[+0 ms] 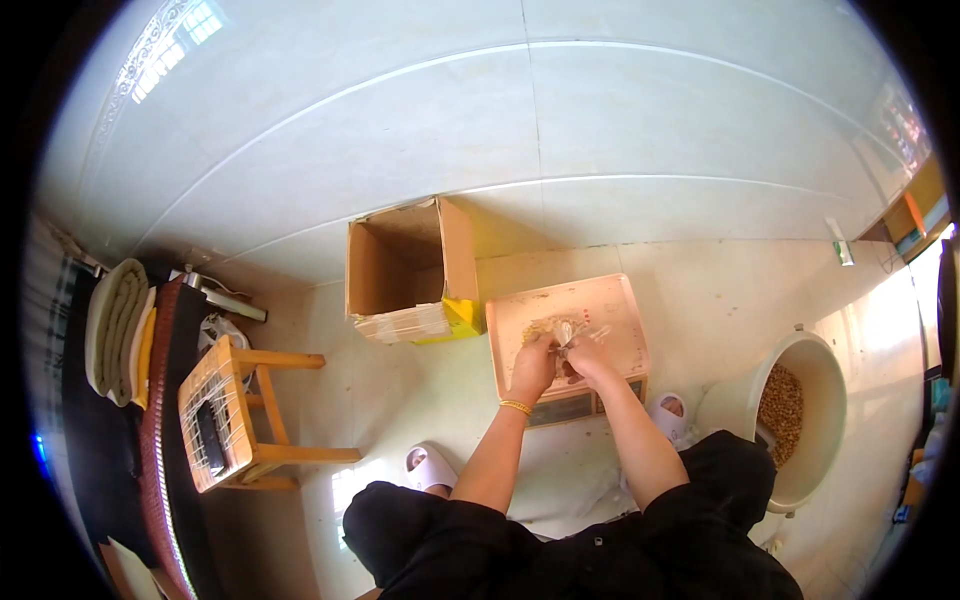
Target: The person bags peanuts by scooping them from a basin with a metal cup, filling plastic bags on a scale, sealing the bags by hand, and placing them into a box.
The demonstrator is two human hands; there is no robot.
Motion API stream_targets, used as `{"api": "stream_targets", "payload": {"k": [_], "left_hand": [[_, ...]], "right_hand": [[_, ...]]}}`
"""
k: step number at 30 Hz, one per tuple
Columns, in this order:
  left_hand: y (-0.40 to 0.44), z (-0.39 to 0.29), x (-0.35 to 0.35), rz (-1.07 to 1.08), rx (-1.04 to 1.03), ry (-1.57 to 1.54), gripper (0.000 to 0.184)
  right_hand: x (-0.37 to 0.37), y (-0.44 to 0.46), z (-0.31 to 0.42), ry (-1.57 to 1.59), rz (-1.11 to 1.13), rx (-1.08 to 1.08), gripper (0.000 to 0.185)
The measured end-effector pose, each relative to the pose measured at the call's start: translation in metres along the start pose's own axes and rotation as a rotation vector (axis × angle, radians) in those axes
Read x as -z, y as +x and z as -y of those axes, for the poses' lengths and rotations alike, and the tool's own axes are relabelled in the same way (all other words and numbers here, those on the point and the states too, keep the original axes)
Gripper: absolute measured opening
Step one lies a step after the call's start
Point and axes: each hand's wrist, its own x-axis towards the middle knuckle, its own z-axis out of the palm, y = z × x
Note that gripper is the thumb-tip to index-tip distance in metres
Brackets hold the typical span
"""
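My left hand [532, 369], with a yellow band at its wrist, is closed at the gathered part of a small clear plastic bag [567, 331]. My right hand [588, 361] is pinched on the same bag, close beside the left. Tan contents show through the bag, too small to name for certain. The bag is over the pale pink tray [625, 300] of what looks like a weighing scale, whose dark panel [560, 410] faces me. My fingers hide part of the bag.
An open cardboard box [460, 250] stands against the tiled wall. At right, a pale bucket [828, 385] holds many small brown kernels [780, 412]. A wooden stool [270, 400] lies on its side at left, near folded cloths [118, 325]. My feet in slippers [430, 468] flank the scale.
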Motion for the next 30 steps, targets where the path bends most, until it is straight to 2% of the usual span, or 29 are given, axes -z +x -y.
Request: {"api": "stream_targets", "payload": {"k": [2, 3, 5, 7, 8, 10, 14, 15, 17, 20, 21, 22, 23, 24, 25, 26, 28, 30], "left_hand": [[0.0, 0.003, -0.001, -0.013, -0.019, -0.027, 0.011], [0.001, 0.006, 0.0, -0.013, -0.019, -0.025, 0.011], [0.002, 0.012, 0.001, 0.074, -0.082, -0.045, 0.009], [0.002, 0.014, 0.002, 0.062, -0.117, -0.028, 0.009], [0.002, 0.014, 0.003, 0.05, -0.152, -0.012, 0.01], [0.0, 0.017, 0.002, 0.014, -0.091, 0.019, 0.011], [-0.001, 0.028, 0.003, -0.052, 0.114, 0.098, 0.014], [-0.002, 0.029, 0.003, -0.052, 0.113, 0.097, 0.014], [-0.004, 0.032, 0.004, 0.001, 0.262, 0.089, 0.013], [-0.009, 0.043, 0.002, 0.033, 0.207, 0.079, 0.021], [-0.009, 0.04, 0.005, 0.032, 0.207, 0.082, 0.021], [-0.008, 0.038, 0.008, -0.04, 0.197, 0.091, 0.026], [-0.007, 0.035, 0.01, -0.112, 0.184, 0.1, 0.032], [-0.004, 0.03, 0.017, -0.112, 0.181, 0.103, 0.032], [0.002, 0.023, 0.029, -0.248, 0.094, 0.21, 0.037], [0.008, 0.013, 0.043, -0.383, 0.005, 0.316, 0.041], [0.02, -0.017, 0.079, -0.483, -0.011, 0.456, 0.043], [0.035, -0.032, 0.112, -0.557, 0.006, 0.517, 0.041]], "right_hand": [[-0.014, 0.019, -0.043, 0.137, 0.076, 0.016, 0.011], [-0.011, 0.016, -0.042, 0.068, 0.073, 0.181, 0.006], [-0.009, 0.012, -0.039, -0.002, 0.071, 0.344, 0.006], [0.019, -0.026, 0.04, 0.846, -0.072, -0.349, 0.018], [0.022, -0.027, 0.043, 0.846, -0.072, -0.349, 0.018], [0.024, -0.026, 0.043, 0.769, -0.07, -0.34, 0.026], [0.019, -0.019, 0.027, 0.739, -0.069, -0.259, 0.025], [0.015, -0.017, 0.024, 0.734, -0.066, -0.246, 0.025], [0.01, -0.016, 0.015, 0.73, -0.062, -0.235, 0.025], [0.006, -0.017, 0.01, 0.685, -0.053, -0.184, 0.02], [0.008, -0.017, 0.012, 0.553, -0.092, -0.154, 0.016], [0.009, -0.017, 0.014, 0.421, -0.131, -0.122, 0.014], [0.009, -0.019, 0.015, 0.424, -0.131, -0.12, 0.014], [0.019, -0.033, 0.04, 0.137, -0.287, 0.003, 0.016], [0.025, -0.042, 0.058, -0.152, -0.44, 0.123, 0.021], [0.025, -0.045, 0.061, -0.144, -0.445, 0.122, 0.021], [0.024, -0.048, 0.065, -0.336, -0.398, 0.22, 0.036], [0.02, -0.05, 0.068, -0.38, -0.345, 0.209, 0.039]]}}
